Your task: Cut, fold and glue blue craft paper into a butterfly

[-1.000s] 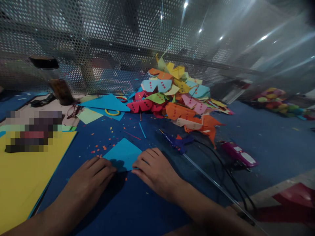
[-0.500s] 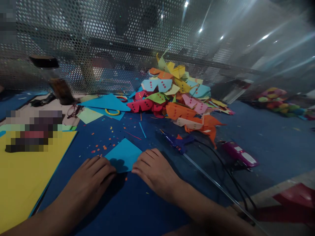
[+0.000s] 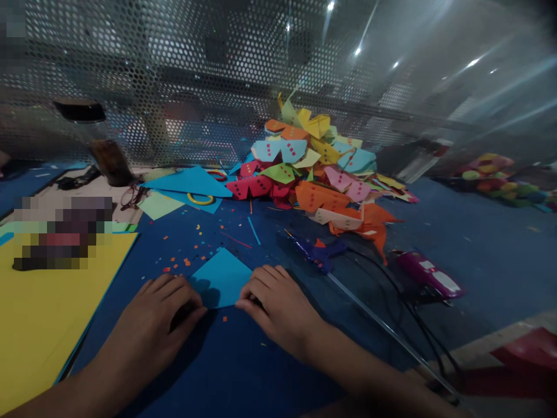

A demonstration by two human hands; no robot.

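Note:
A light blue folded paper triangle [image 3: 221, 276] lies on the dark blue table [image 3: 243, 360] right in front of me. My left hand [image 3: 161, 310] rests flat by its left corner, fingers bent down, thumb touching the paper's lower edge. My right hand [image 3: 276, 302] presses on the right corner with its fingertips curled onto the paper. Neither hand lifts the sheet.
A heap of coloured folded paper shapes [image 3: 313, 174] lies behind. A blue glue gun [image 3: 315, 252] and a purple tool [image 3: 429, 276] with black cords lie at the right. A yellow sheet [image 3: 39, 313] covers the left. A perforated metal screen [image 3: 174, 75] closes the back.
Both hands have slid slightly toward me along the paper's lower edge, and the fingers of each have curled in more. The paper stays in place.

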